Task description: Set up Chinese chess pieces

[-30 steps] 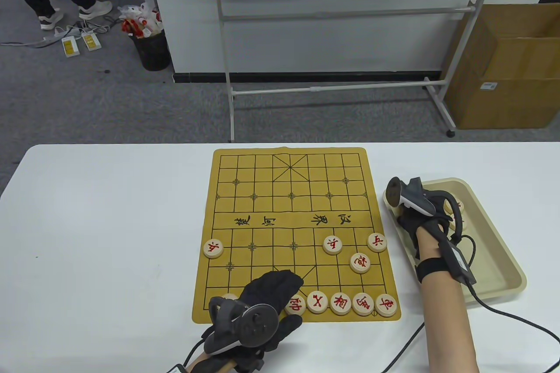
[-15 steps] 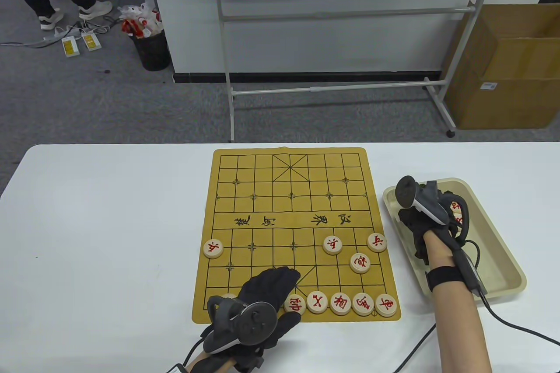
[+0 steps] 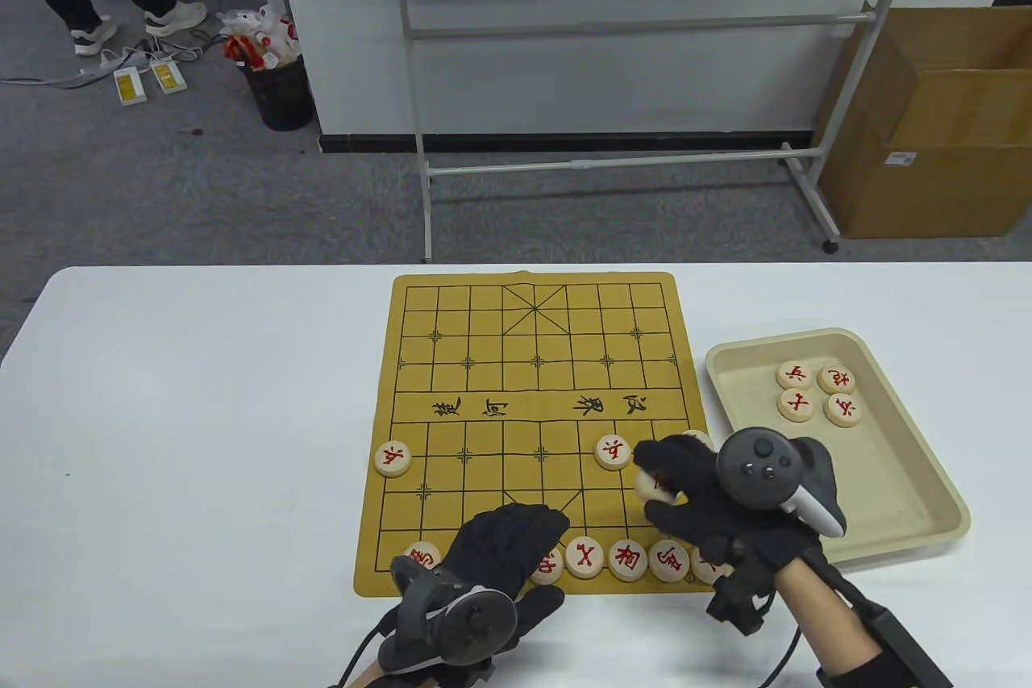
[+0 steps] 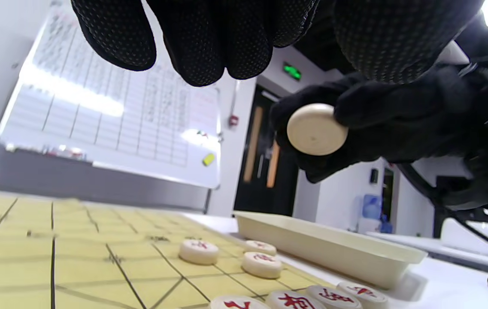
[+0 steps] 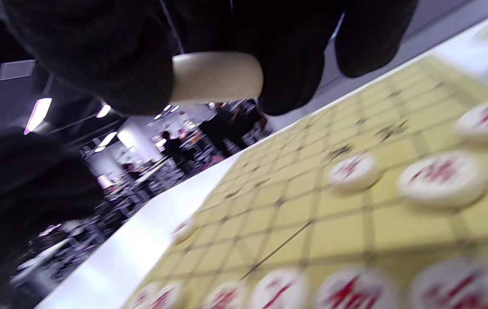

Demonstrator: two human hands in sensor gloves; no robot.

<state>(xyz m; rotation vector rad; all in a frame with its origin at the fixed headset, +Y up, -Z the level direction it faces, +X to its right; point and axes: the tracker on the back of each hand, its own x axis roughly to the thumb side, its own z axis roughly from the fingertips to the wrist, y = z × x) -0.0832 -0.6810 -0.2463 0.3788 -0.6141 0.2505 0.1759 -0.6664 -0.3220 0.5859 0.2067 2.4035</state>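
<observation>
Pinching a pale round chess piece [image 4: 316, 128] between thumb and fingertips, our right hand [image 3: 726, 506] hovers over the lower right of the yellow board [image 3: 500, 365], above the pieces lined along its bottom edge. Our left hand [image 3: 492, 551] rests low at the bottom centre of the board, fingers close together, holding nothing we can see. Four more pieces sit in the beige tray [image 3: 911, 478] at the right of the frame.

Tray [image 3: 927, 470] right of board [image 3: 484, 365], four pieces [image 3: 814, 391] inside.
</observation>
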